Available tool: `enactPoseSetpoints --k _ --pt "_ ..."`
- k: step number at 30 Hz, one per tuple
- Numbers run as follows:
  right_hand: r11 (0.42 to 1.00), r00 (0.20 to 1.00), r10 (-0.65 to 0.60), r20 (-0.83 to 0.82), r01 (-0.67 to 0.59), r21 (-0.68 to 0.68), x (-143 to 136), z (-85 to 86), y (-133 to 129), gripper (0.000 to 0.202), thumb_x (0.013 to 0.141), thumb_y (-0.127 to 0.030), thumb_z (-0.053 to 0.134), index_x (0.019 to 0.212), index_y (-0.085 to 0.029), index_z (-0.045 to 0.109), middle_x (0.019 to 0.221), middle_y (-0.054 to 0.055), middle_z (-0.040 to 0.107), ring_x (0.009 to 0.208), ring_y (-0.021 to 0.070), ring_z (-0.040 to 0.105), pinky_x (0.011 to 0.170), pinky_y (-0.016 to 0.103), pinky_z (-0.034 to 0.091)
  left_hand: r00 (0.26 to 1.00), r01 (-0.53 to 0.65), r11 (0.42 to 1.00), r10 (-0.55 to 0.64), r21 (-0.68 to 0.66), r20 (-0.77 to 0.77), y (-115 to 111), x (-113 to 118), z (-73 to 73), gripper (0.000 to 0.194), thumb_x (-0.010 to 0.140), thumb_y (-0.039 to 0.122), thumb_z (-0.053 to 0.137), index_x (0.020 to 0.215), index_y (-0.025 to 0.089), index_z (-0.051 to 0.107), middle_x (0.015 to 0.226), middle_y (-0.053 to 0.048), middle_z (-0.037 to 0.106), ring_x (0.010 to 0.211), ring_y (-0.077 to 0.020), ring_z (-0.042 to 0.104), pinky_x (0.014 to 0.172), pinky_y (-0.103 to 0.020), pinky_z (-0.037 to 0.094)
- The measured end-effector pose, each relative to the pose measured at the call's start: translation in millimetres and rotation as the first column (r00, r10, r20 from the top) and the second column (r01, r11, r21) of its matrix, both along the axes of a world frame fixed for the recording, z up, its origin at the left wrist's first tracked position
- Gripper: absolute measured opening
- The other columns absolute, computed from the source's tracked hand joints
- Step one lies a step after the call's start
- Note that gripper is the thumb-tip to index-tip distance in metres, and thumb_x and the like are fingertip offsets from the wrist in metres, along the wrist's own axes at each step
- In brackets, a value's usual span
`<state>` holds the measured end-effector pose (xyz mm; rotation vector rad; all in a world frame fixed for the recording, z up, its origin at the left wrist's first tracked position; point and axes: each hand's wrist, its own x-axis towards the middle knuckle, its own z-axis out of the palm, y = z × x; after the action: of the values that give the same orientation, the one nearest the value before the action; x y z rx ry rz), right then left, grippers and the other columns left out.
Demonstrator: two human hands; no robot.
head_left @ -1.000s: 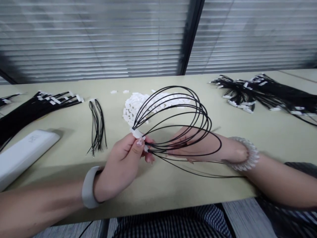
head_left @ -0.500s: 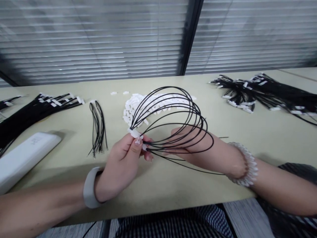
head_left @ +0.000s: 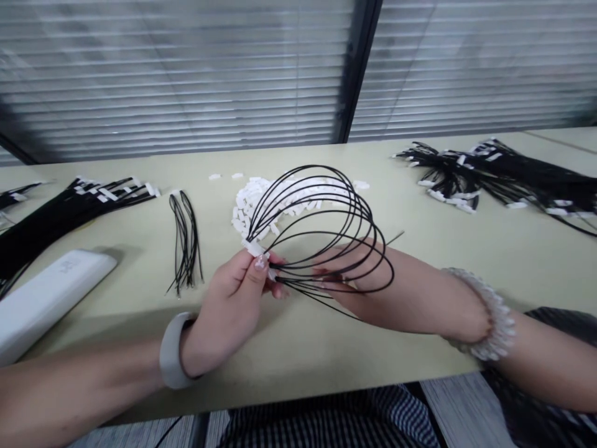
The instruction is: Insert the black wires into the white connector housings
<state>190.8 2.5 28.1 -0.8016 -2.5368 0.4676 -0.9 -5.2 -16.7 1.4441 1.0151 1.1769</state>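
Between thumb and fingers, my left hand (head_left: 237, 289) pinches white connectors (head_left: 255, 248) from which several black wires (head_left: 326, 211) arch to the right in loops. Some of the wires curve back to a second white piece beside my left fingertips. My right hand (head_left: 349, 267) is behind the loops with its fingers drawn together; wires run to it, and a short wire end sticks out above the wrist. The loops partly hide its fingertips. A pile of small white connectors (head_left: 247, 202) lies on the table behind the loops.
A short bundle of black wires (head_left: 186, 242) lies left of my left hand. Farther left are a thick wire bundle (head_left: 51, 208) and a white elongated device (head_left: 60, 298). More black wires with white connectors (head_left: 522, 174) lie at the back right of the table (head_left: 303, 361).
My right hand and forearm have shifted slightly right, and the loose wire end now points up behind the wrist. The loops have narrowed a little. My left hand keeps its pinch.
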Motion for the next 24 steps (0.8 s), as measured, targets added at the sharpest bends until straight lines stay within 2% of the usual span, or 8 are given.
enactPoseSetpoints --k 4,8,12,14,17,20,23,24 --pt "0.983 0.998 0.021 -0.063 -0.032 -0.18 4.7 2.7 5.2 0.022 0.082 -0.017 0.043 0.101 -0.021 0.054 0.092 -0.002 0.059 0.085 0.0027 0.052 0.082 0.014 0.043 1.0 -0.001 1.0 0.001 -0.029 -0.004 -0.9 0.5 1.3 0.021 0.086 0.033 0.038 0.085 0.018 0.053 0.075 0.001 0.052 0.058 -0.0079 0.055 0.058 -0.023 0.046" --pt "0.967 0.991 0.051 -0.122 -0.079 -0.242 3.1 2.1 5.4 0.023 0.078 -0.017 0.05 0.101 -0.019 0.054 0.085 -0.003 0.058 0.076 0.0012 0.05 0.075 0.009 0.043 1.0 0.024 1.0 -0.024 -0.017 0.001 -0.6 1.0 1.5 0.02 0.086 0.032 0.039 0.085 0.018 0.053 0.07 0.001 0.051 0.059 -0.0078 0.054 0.059 -0.022 0.045" --pt "0.926 0.989 0.05 -0.14 -0.098 -0.364 -0.2 -0.4 6.4 0.018 0.081 -0.021 0.046 0.095 -0.017 0.055 0.086 0.0 0.057 0.073 0.0026 0.051 0.074 0.014 0.045 0.999 0.033 0.999 -0.033 -0.023 0.02 0.9 1.3 -0.2 0.02 0.086 0.032 0.039 0.085 0.019 0.053 0.071 0.001 0.052 0.059 -0.0076 0.053 0.059 -0.022 0.045" --pt "0.857 0.991 0.018 -0.129 -0.082 -0.508 1.1 0.3 9.3 0.02 0.082 -0.026 0.043 0.093 -0.015 0.055 0.079 0.001 0.057 0.065 0.0038 0.052 0.064 0.016 0.048 1.0 0.025 0.999 -0.025 -0.025 0.009 1.1 1.1 -0.5 0.02 0.086 0.032 0.038 0.085 0.019 0.053 0.07 0.001 0.052 0.059 -0.0079 0.053 0.059 -0.022 0.045" --pt "0.638 0.997 0.027 -0.073 -0.074 -0.767 6.6 5.9 14.2 0.027 0.084 -0.034 0.037 0.093 -0.014 0.054 0.063 -0.001 0.054 0.048 0.0036 0.048 0.048 0.016 0.044 0.999 0.015 1.0 -0.016 -0.015 -0.031 0.2 0.3 0.3 0.019 0.087 0.031 0.038 0.085 0.019 0.054 0.068 0.002 0.052 0.059 -0.008 0.054 0.059 -0.022 0.044" --pt "0.446 0.997 0.079 -0.019 -0.053 -0.893 10.9 13.2 16.8 0.033 0.084 -0.039 0.035 0.102 -0.016 0.051 0.066 0.001 0.058 0.043 0.0026 0.048 0.043 0.014 0.041 0.999 0.012 1.0 -0.012 -0.008 -0.045 -1.2 -0.2 1.9 0.019 0.087 0.03 0.038 0.085 0.019 0.054 0.069 0.002 0.052 0.059 -0.0073 0.054 0.058 -0.021 0.044" --pt "0.419 0.991 0.129 0.039 -0.018 -0.908 9.2 15.4 16.9 0.04 0.083 -0.041 0.036 0.11 -0.014 0.048 0.071 0.002 0.06 0.038 0.0007 0.045 0.037 0.012 0.036 0.999 0.026 1.0 -0.027 -0.015 -0.044 -2.1 -0.2 3.6 0.02 0.087 0.03 0.037 0.085 0.019 0.054 0.068 0.002 0.053 0.059 -0.0073 0.054 0.058 -0.02 0.044" --pt "0.457 0.982 0.172 0.074 -0.013 -0.889 7.5 14.2 16.6 0.04 0.083 -0.042 0.035 0.109 -0.014 0.048 0.07 0.001 0.059 0.039 0.0008 0.045 0.037 0.011 0.036 0.999 0.026 1.0 -0.027 -0.017 -0.045 -2.1 0.0 3.9 0.02 0.087 0.03 0.037 0.084 0.019 0.054 0.067 0.002 0.053 0.059 -0.0072 0.054 0.058 -0.02 0.044"
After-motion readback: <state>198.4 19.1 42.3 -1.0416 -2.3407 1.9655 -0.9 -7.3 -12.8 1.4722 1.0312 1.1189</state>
